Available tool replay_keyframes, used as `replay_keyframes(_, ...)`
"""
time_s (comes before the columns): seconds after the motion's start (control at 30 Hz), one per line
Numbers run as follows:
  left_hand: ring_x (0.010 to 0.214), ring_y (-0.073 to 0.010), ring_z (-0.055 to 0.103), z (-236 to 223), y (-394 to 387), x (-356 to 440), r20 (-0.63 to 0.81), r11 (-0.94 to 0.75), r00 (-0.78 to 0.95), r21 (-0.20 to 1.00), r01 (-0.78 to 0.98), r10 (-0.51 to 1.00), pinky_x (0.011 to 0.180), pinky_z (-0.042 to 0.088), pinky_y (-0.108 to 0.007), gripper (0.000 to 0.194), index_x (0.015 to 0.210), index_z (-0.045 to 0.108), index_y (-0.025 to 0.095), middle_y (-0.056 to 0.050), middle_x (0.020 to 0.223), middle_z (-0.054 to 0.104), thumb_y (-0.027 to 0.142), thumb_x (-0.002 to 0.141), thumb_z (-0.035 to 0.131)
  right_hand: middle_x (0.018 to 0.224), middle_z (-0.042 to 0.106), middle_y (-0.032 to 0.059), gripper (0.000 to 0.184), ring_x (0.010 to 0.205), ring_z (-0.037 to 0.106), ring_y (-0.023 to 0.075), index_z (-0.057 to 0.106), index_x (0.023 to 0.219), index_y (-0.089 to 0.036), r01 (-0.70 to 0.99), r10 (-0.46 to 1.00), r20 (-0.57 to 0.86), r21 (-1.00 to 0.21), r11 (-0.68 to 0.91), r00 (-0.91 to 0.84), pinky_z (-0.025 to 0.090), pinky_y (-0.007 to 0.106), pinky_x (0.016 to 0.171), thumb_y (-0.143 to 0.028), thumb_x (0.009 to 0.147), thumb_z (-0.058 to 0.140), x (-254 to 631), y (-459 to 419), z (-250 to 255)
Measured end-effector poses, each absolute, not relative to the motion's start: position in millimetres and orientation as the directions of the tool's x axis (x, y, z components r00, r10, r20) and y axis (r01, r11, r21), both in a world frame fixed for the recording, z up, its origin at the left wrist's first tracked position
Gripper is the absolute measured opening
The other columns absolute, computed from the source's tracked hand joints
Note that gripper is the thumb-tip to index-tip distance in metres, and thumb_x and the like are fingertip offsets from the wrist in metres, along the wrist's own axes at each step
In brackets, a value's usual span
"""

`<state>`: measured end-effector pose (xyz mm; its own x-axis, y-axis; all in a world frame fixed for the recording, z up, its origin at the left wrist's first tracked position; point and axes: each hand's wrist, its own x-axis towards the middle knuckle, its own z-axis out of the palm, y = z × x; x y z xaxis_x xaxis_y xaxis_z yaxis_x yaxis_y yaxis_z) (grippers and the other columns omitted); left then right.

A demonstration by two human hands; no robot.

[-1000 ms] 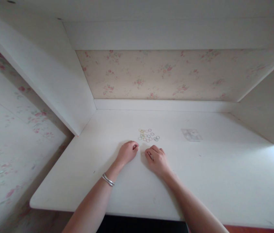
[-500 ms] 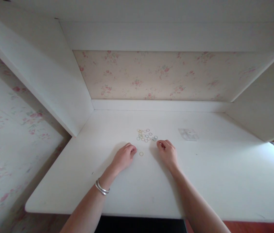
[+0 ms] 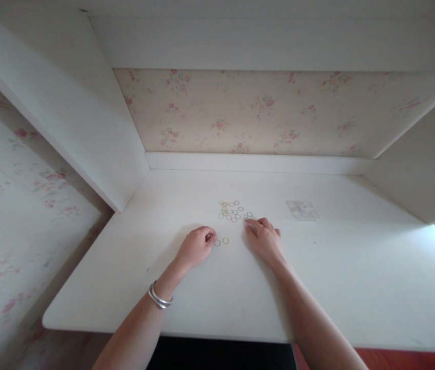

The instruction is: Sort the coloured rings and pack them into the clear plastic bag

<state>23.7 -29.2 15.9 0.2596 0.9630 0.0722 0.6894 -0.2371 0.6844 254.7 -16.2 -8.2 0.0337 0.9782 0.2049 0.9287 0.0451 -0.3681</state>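
Several thin rings in yellowish, pinkish and dark tones lie in a loose cluster (image 3: 230, 211) on the white desk. My right hand (image 3: 267, 240) is at the cluster's right edge, its index fingertip over a thin ring (image 3: 246, 218) and the thumb drawn in close to it. My left hand (image 3: 197, 245) rests nearer to me with its fingers curled in; whatever may be between them is hidden. Right beside its fingertips a dark ring (image 3: 217, 245) lies flat. A yellow ring (image 3: 225, 243) is just to the right of that one.
A clear, flat plastic packet or case (image 3: 302, 210) lies to the right of the rings. White side panels (image 3: 97, 118) and a back ledge (image 3: 259, 162) enclose the desk (image 3: 210, 298). An overhead shelf (image 3: 240, 43) spans above. Below the front edge is something black (image 3: 225, 354).
The dark ring now shows whole beside my left fingertips, next to the yellow ring. My right hand has reached slightly left, its index finger stretched onto a ring. The camera view has tilted slightly down.
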Motion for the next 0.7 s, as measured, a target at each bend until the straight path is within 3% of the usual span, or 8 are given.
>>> replay_keyframes(0.2,0.076,-0.0140,0.061,12.6,-26.7,23.5,0.027,-0.151,0.204,0.766,0.625,0.979,0.070,0.044,-0.023,0.020,0.085,0.065,0.020,-0.001,0.082,0.068,0.030,0.083,0.048,0.099,0.058,0.0031,0.024,0.088,0.055,0.0162,0.065,0.094,-0.026,0.905,0.979,0.203,-0.421,0.059,0.031,0.030,0.031,0.077,-0.032,0.089,0.043,255.2,-16.0,-7.8)
replay_keyframes(0.53,0.067,-0.0126,0.059,10.5,-28.3,26.8,0.012,-0.175,0.214,0.624,0.762,0.977,0.062,0.039,-0.023,0.013,0.078,0.067,0.024,0.002,0.075,0.067,0.028,0.078,0.055,0.095,0.058,0.0038,0.025,0.085,0.056,0.0157,0.063,0.089,-0.022,0.919,0.985,0.171,-0.388,0.077,-0.010,0.030,0.031,0.077,-0.029,0.092,0.038,253.1,-15.8,-7.2)
replay_keyframes(0.7,0.067,-0.0124,0.059,10.7,-26.2,25.9,0.014,-0.156,0.187,0.613,0.775,0.982,0.061,0.038,-0.023,0.013,0.078,0.067,0.023,0.002,0.075,0.067,0.028,0.078,0.055,0.097,0.057,0.0042,0.025,0.085,0.057,0.0158,0.062,0.091,-0.022,0.905,0.984,0.180,-0.420,0.069,0.009,0.032,0.032,0.078,-0.029,0.092,0.038,255.8,-15.6,-9.6)
